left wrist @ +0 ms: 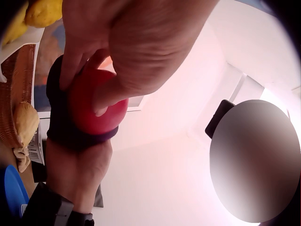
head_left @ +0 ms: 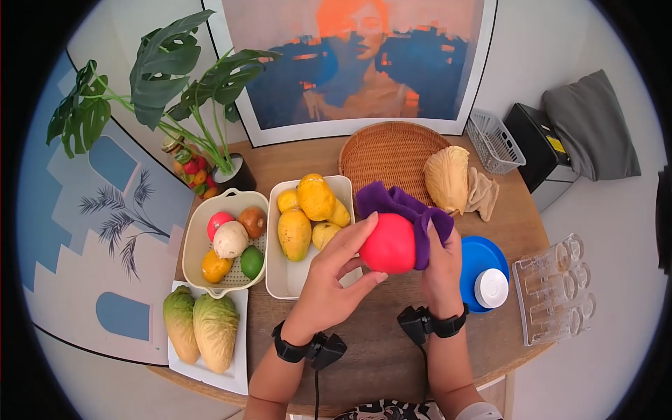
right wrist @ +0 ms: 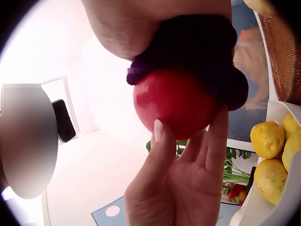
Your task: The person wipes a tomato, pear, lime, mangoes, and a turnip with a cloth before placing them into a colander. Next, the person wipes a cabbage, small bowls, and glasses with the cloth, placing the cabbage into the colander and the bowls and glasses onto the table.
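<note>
In the head view, a smooth, round, bright red fruit (head_left: pixel 389 243) is held up above the table between both hands. My left hand (head_left: pixel 336 276) grips it from the left, thumb (right wrist: pixel 160 136) below and fingers on the far side. A purple cloth (head_left: pixel 399 203) is bunched in my right hand (head_left: pixel 442 273), which presses it against the fruit's right side. Seen from the left wrist, the cloth (left wrist: pixel 61 117) wraps behind the red fruit (left wrist: pixel 106 113). Part of the fruit is hidden by the cloth and fingers.
Left of the hands stand a basket (head_left: pixel 189 241) of mixed fruit and vegetables, a white bin (head_left: pixel 280 283) with yellow fruit, and a plate (head_left: pixel 241 336) of cabbages. Behind are a wicker tray (head_left: pixel 378 150) and pale cabbage (head_left: pixel 446 178). Right: blue plate (head_left: pixel 476 255), white jar (head_left: pixel 491 288), glass rack (head_left: pixel 521 308).
</note>
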`<state>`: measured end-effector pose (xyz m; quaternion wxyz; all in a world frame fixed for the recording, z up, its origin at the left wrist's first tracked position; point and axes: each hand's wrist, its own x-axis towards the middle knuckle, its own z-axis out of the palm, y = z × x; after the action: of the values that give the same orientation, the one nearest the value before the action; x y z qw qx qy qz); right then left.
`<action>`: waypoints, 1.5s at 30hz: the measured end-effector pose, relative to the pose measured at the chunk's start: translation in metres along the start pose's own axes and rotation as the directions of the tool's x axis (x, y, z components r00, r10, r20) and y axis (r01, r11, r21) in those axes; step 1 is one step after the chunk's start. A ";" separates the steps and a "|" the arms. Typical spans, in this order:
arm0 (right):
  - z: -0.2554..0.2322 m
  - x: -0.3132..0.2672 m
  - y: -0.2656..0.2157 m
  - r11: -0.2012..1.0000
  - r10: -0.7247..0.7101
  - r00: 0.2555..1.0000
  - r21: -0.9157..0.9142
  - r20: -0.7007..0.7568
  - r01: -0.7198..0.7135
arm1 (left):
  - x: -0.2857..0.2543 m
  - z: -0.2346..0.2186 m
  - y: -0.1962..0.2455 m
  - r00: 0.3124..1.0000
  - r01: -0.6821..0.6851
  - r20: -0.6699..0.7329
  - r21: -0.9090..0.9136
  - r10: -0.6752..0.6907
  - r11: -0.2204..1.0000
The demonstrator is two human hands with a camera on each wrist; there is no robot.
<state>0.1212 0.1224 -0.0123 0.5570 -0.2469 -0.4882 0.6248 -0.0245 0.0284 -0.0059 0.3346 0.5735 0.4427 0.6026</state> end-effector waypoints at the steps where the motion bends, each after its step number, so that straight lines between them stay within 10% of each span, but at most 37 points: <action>1: -0.002 0.002 0.000 1.000 0.000 1.000 -0.001 0.000 0.000 | -0.001 -0.001 0.002 1.000 0.000 0.000 -0.001 0.000 1.000; 16: -0.008 0.003 -0.004 0.980 0.178 0.980 -0.110 0.095 -0.167 | 0.001 -0.001 -0.007 0.997 0.070 0.017 0.004 -0.071 0.998; 27: -0.011 0.004 -0.001 0.956 0.142 0.925 -0.292 0.353 -0.035 | 0.002 -0.006 -0.012 0.995 0.039 -0.100 0.104 -0.029 0.994; 40: -0.010 0.007 -0.004 0.976 0.214 0.974 -0.049 0.076 -0.211 | 0.000 -0.007 0.001 0.991 -0.035 0.135 0.170 0.012 0.985; 45: -0.010 0.003 -0.009 0.964 0.235 0.958 -0.169 0.163 -0.207 | 0.000 -0.001 -0.004 0.996 0.092 0.023 0.010 -0.092 0.996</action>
<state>0.1328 0.1272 -0.0081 0.4167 -0.2832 -0.5517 0.6647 -0.0257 0.0301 -0.0092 0.3645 0.5611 0.4673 0.5779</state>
